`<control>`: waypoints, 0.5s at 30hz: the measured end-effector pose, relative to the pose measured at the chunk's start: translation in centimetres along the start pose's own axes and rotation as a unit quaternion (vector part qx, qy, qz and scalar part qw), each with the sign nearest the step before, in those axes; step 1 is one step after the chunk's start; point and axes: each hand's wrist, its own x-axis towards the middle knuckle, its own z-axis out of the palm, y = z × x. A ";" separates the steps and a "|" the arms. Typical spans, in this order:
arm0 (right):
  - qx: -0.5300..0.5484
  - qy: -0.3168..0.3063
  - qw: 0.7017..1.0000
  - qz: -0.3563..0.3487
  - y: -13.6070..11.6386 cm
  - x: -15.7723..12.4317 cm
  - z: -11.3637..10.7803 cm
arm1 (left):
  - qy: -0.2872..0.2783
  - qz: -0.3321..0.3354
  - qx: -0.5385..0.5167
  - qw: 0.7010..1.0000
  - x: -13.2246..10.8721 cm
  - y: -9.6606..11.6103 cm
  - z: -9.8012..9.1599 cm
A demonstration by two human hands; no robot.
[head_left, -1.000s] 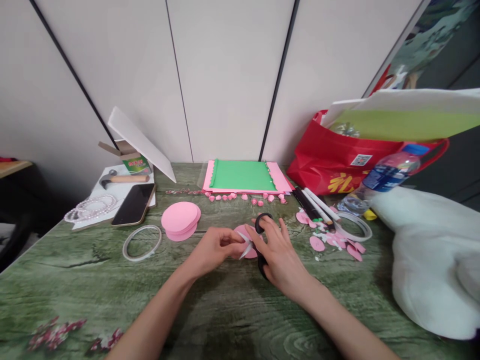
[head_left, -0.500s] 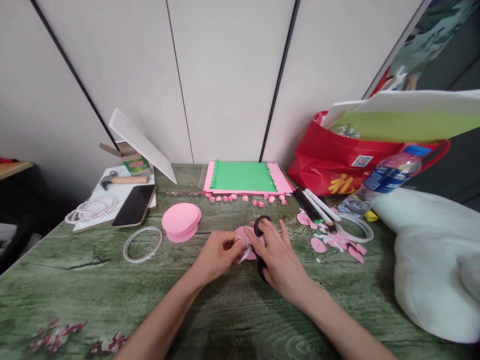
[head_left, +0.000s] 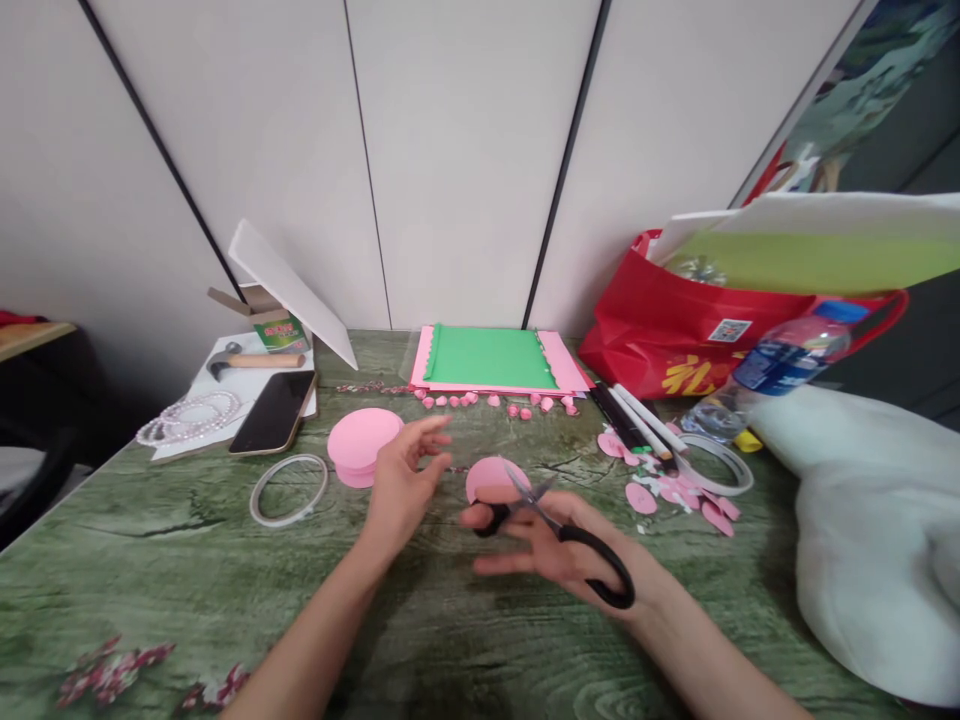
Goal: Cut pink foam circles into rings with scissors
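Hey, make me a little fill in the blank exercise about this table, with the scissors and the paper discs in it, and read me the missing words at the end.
1. The scissors in the right hand have ____ handles.
2. The paper discs nearest the left hand are coloured ____.
3. From the person's viewpoint, the red bag stands to the ____ of the green sheet.
4. The cap on the plastic bottle is ____.

Missing words: black; pink; right; blue.
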 end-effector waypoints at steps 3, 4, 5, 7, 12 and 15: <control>0.056 -0.030 0.998 0.027 0.0 -0.4 -0.1 | 0.049 0.005 0.061 0.997 -0.1 0.3 -0.1; 0.082 -0.045 0.995 0.039 0.2 -0.4 -0.1 | 0.057 0.001 0.079 0.995 -0.1 0.4 -0.1; 0.119 -0.059 0.990 0.050 0.3 -0.5 -0.1 | 0.058 0.001 0.089 0.994 -0.2 0.5 -0.1; 0.203 -0.081 0.973 0.071 0.4 -0.5 0.1 | 0.040 0.007 0.082 0.996 -0.4 0.6 0.1; 0.262 -0.080 0.956 0.104 0.5 -0.6 0.4 | -0.106 0.020 -0.012 0.994 -0.9 1.4 0.4; 0.269 -0.073 0.954 0.110 0.1 -0.4 0.4 | -0.231 -0.021 -0.091 0.968 -1.4 2.3 0.4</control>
